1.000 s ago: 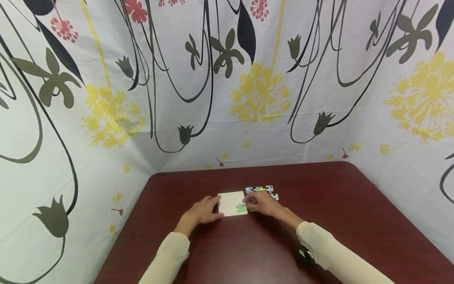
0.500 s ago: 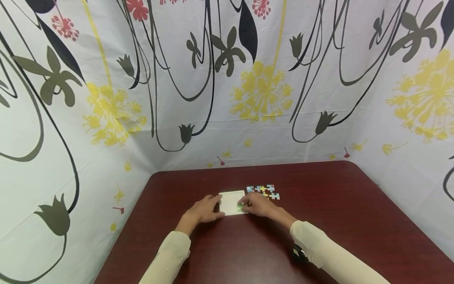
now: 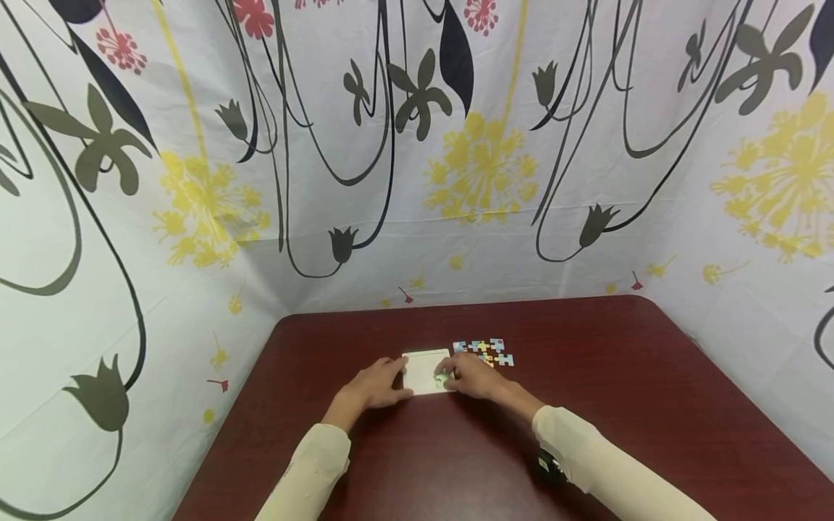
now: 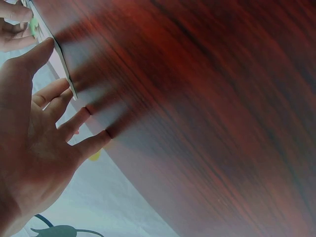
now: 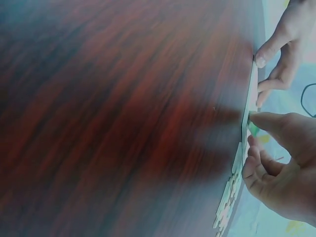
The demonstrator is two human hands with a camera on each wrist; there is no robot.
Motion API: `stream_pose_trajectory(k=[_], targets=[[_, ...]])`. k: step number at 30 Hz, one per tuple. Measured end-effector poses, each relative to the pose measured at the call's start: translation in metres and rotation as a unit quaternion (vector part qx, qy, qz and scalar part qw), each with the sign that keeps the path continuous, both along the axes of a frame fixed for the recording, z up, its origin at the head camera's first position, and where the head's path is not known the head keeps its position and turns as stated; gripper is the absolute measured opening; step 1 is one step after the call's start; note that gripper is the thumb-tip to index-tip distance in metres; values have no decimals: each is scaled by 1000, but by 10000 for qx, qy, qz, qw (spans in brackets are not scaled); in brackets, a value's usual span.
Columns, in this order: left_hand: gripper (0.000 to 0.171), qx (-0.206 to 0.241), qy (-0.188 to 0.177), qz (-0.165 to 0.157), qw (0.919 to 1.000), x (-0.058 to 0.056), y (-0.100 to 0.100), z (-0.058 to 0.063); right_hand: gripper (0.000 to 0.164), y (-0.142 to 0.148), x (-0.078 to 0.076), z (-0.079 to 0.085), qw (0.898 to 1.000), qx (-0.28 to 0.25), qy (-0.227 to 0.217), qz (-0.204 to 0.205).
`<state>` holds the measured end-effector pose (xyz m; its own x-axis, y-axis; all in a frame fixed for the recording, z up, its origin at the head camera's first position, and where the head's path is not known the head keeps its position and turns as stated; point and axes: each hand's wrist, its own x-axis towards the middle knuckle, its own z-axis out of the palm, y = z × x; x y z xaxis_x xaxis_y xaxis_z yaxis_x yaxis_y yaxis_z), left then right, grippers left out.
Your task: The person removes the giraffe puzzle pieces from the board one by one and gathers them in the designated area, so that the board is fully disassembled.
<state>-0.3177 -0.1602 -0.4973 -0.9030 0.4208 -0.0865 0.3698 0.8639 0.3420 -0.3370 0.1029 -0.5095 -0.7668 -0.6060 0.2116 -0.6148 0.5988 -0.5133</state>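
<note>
On the table lies a shallow white puzzle tray (image 3: 420, 370), with green puzzle pieces at its near right corner. My left hand (image 3: 374, 383) steadies the tray's left side, thumb at the near corner and fingertips along the edge. In the left wrist view, its outer fingers reach fairly straight down to the tabletop. My right hand (image 3: 474, 375) pinches a green puzzle piece (image 5: 253, 129) between thumb and fingertips, low over the near right part of the tray. Much of that piece is hidden behind the fingers.
Several loose puzzle pieces (image 3: 482, 346), blue and yellow, lie right of the tray, partly hidden by my right hand. The dark red table (image 3: 586, 405) ends against a flower-printed cloth (image 3: 404, 217) at the back and sides.
My right hand has moved left from beside the tray to over its near right corner, bringing a green puzzle piece there. The left hand has stayed at the tray's left side.
</note>
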Motion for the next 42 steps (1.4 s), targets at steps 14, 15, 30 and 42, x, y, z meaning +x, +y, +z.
stream_pose_trajectory(k=[14, 15, 30, 42], targets=[[75, -56, 35, -14, 10000, -1, 1, 1, 26, 4, 3, 4, 9998, -90, 105, -126], [75, -62, 38, -21, 10000, 0, 1, 1, 26, 5, 2, 5, 9998, -81, 131, -122], [73, -48, 49, -33, 10000, 2, 1, 2, 25, 33, 5, 12, 9994, -153, 306, -95], [74, -31, 50, -82, 9999, 2, 1, 2, 26, 55, 1, 14, 9996, -40, 60, -276]])
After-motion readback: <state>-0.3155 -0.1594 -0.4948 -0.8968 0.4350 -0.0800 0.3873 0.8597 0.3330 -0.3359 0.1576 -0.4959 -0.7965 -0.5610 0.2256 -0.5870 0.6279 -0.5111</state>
